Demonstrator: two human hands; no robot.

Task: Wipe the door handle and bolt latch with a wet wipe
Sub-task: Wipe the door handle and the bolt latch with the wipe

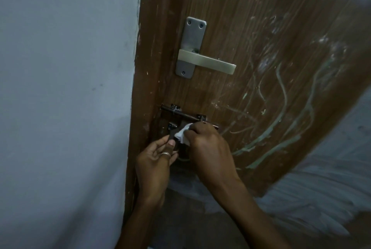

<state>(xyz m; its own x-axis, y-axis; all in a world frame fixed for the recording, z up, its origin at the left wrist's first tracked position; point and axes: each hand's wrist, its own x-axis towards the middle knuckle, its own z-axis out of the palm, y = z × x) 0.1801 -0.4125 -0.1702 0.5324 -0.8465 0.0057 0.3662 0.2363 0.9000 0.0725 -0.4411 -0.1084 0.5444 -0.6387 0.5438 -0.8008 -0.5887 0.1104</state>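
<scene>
Right hand has the wet wipe bunched in curled fingers, pressed onto the bolt latch low at the door's left edge, just under the rod. Left hand pinches the latch's dark hanging flap between thumb and fingertips, steadying it. Smart setup. The step calls for short firm strokes along flap and rod, refolding to a clean face. The door handle sits higher up that edge, neither hand on it.
</scene>
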